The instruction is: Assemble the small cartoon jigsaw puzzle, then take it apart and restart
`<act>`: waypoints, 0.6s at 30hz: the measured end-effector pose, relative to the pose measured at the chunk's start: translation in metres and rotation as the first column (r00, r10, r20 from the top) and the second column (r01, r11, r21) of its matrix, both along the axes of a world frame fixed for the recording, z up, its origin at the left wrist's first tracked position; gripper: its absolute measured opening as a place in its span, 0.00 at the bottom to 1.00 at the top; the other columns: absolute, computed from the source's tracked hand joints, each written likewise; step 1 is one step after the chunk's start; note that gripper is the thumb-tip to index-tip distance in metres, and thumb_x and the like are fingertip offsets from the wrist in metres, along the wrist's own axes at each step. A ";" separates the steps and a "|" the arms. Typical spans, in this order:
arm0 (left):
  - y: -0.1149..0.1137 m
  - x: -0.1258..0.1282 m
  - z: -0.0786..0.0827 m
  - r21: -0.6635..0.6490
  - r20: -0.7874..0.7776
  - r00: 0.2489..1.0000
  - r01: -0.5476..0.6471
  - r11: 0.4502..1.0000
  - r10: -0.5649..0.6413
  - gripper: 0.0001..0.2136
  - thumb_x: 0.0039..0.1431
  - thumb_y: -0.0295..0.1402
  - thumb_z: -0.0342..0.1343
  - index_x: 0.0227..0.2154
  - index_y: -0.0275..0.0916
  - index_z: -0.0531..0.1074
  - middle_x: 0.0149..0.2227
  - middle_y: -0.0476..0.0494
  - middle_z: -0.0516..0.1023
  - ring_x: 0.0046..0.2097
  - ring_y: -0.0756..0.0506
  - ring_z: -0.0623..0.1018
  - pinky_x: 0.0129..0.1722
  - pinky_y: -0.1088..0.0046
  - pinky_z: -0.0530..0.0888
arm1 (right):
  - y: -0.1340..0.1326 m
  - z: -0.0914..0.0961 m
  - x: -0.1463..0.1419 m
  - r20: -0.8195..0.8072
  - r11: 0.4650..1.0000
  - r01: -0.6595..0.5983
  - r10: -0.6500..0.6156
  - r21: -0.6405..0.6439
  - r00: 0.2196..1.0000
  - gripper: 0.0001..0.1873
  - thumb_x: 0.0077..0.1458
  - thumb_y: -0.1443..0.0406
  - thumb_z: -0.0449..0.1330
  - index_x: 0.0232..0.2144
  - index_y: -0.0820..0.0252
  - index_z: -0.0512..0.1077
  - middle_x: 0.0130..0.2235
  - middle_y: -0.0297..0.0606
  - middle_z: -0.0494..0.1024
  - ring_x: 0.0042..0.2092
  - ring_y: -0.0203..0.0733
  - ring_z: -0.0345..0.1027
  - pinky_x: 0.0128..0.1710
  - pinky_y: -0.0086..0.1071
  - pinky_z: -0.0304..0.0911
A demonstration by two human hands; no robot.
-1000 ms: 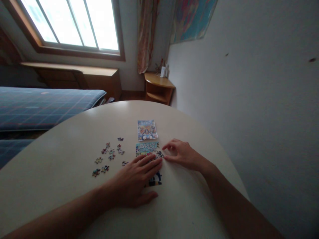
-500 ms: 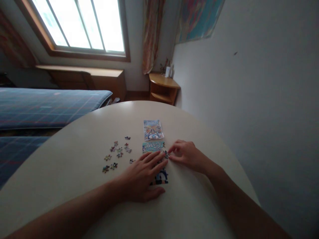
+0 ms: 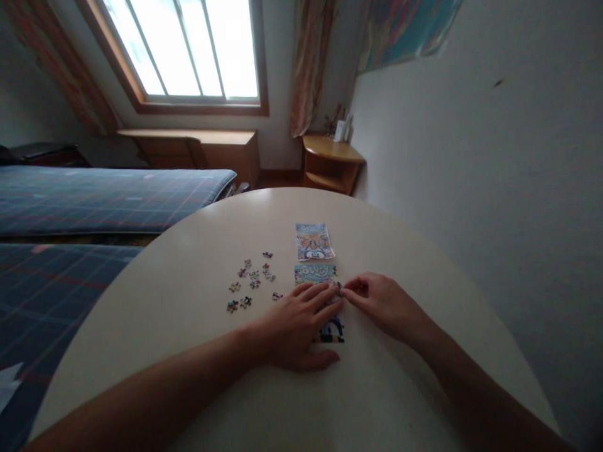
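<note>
A partly built jigsaw puzzle (image 3: 315,274) lies on a round cream table (image 3: 198,263). My left hand (image 3: 296,326) rests flat on the puzzle's middle with fingers stretched out, hiding most of it; a dark corner shows below at the puzzle's bottom edge (image 3: 333,331). My right hand (image 3: 381,302) is at the puzzle's right edge, its fingertips pinched together on a small puzzle piece (image 3: 338,287). A small printed picture card (image 3: 313,241) lies just beyond the puzzle. Several loose pieces (image 3: 252,281) are scattered to the left.
A bed with a blue checked cover (image 3: 94,201) stands left of the table. A white wall (image 3: 471,157) runs close along the right. A wooden corner shelf (image 3: 332,164) and a window (image 3: 188,50) are at the back.
The view has swung to the left, shifting everything rightward in frame. My right hand's fingers have drawn in from spread to pinched at the puzzle's edge. My left hand stays flat.
</note>
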State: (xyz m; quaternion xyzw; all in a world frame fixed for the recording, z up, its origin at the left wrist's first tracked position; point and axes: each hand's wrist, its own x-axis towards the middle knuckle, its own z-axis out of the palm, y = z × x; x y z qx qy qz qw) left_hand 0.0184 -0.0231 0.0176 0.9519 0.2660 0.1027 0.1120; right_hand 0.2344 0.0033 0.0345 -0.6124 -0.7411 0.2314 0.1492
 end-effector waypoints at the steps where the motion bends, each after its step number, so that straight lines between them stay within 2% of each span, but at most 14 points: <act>1: 0.000 0.000 0.000 -0.001 0.004 1.000 0.004 1.000 -0.004 0.37 0.59 0.51 0.51 0.64 0.31 0.54 0.68 0.29 0.54 0.68 0.34 0.55 0.66 0.55 0.53 | 0.000 0.001 0.000 -0.017 1.000 -0.003 0.003 -0.015 1.000 0.12 0.56 0.58 0.59 0.33 0.58 0.80 0.34 0.41 0.82 0.36 0.45 0.75 0.36 0.34 0.65; 6: 0.000 0.000 -0.004 0.033 0.032 0.999 0.004 0.999 -0.005 0.37 0.59 0.52 0.50 0.64 0.31 0.55 0.68 0.29 0.54 0.68 0.34 0.56 0.65 0.54 0.54 | 0.001 0.004 0.001 -0.103 0.998 -0.021 0.014 -0.066 0.995 0.13 0.57 0.59 0.58 0.34 0.60 0.79 0.35 0.41 0.83 0.35 0.44 0.76 0.36 0.33 0.66; 10: 0.001 0.001 -0.008 0.054 0.057 0.998 0.000 0.999 -0.003 0.36 0.59 0.52 0.50 0.64 0.31 0.55 0.67 0.29 0.55 0.67 0.33 0.57 0.65 0.55 0.54 | 0.006 -0.003 0.005 -0.148 0.999 0.028 -0.034 -0.042 0.988 0.11 0.52 0.59 0.62 0.33 0.62 0.75 0.34 0.43 0.82 0.34 0.44 0.76 0.34 0.33 0.67; 15: 0.001 0.000 -0.009 0.056 0.079 0.997 0.004 0.998 -0.008 0.36 0.60 0.52 0.50 0.64 0.33 0.55 0.67 0.30 0.56 0.67 0.33 0.57 0.65 0.54 0.55 | 0.011 -0.013 0.005 -0.339 0.994 0.045 -0.077 -0.103 0.938 0.13 0.46 0.63 0.66 0.35 0.61 0.73 0.33 0.42 0.81 0.34 0.43 0.76 0.34 0.32 0.70; 18: 0.001 0.000 -0.009 0.051 0.074 0.997 0.002 0.999 -0.006 0.37 0.59 0.51 0.51 0.65 0.33 0.54 0.67 0.31 0.56 0.67 0.34 0.57 0.65 0.55 0.54 | 0.009 -0.013 0.003 -0.321 0.995 0.024 -0.053 -0.096 0.946 0.11 0.48 0.63 0.65 0.35 0.60 0.74 0.33 0.41 0.80 0.33 0.42 0.75 0.32 0.31 0.69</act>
